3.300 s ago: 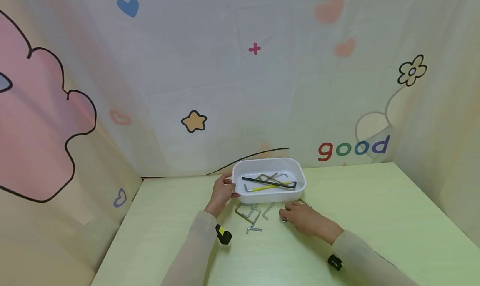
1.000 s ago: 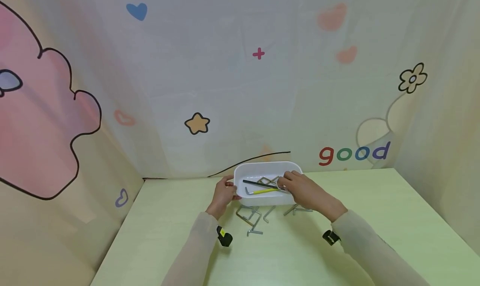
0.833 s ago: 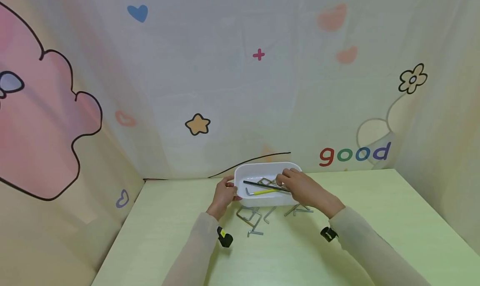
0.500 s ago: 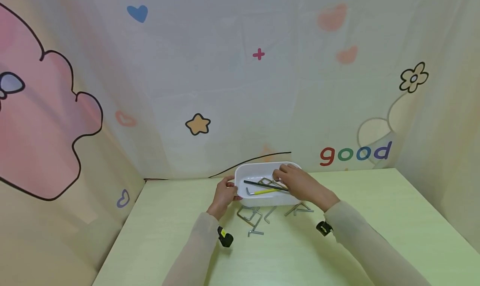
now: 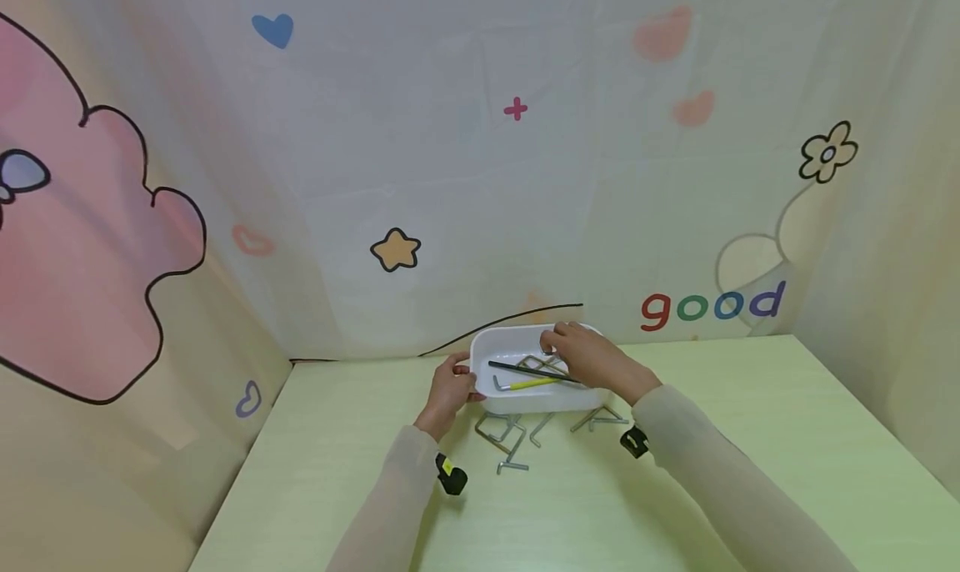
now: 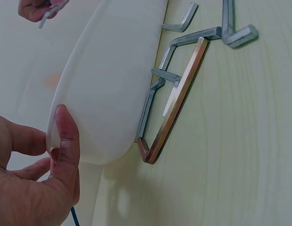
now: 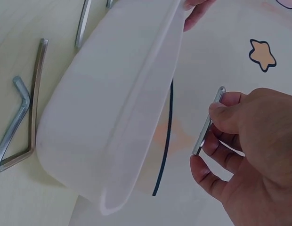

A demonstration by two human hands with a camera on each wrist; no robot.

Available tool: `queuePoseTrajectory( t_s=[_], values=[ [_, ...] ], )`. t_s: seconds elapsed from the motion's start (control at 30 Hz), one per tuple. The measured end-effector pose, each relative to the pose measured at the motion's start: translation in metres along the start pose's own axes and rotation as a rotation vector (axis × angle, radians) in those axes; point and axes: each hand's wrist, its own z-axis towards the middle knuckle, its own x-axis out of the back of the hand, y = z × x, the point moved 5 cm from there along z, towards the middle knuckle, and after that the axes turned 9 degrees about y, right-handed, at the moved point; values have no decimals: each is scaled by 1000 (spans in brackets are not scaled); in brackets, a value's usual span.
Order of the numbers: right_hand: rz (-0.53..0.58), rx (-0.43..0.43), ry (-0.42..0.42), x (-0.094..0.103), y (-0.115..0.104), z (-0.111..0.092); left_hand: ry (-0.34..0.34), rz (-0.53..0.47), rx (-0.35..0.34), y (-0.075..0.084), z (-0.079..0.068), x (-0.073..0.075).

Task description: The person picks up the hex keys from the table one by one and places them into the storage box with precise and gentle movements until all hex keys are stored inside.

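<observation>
A white plastic bin point(image 5: 517, 402) stands near the back of the table. My left hand point(image 5: 447, 393) grips its left end, thumb and fingers on the rim point(image 6: 51, 125). Above the bin, my right hand point(image 5: 592, 359) pinches a small silver hex key point(image 7: 207, 123) between thumb and fingertips. Inside the bin lie a black hex key point(image 5: 517, 368), one with a yellow sleeve point(image 5: 528, 383) and bronze-coloured ones point(image 5: 534, 361); the right hand hides part of the contents.
Several loose hex keys lie on the table before the bin: a bronze one point(image 6: 179, 103) among silver ones at the left, a short silver one point(image 5: 513, 467) nearest me, and another group point(image 5: 600, 419) at the right. A printed cloth point(image 5: 450, 138) hangs behind.
The right hand has risen from the loose keys on the table to over the bin, carrying a silver hex key, and has drifted left there. The left hand keeps its grip.
</observation>
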Motion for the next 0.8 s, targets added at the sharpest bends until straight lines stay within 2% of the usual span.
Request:
queuePoseTrajectory(
  t_s=[0.47, 0.8],
  values=[
    [12, -43, -118, -21, 10, 18, 2, 13, 11, 4, 3, 1],
    [49, -83, -209, -46, 13, 27, -2, 1, 17, 0, 0, 0]
  ],
)
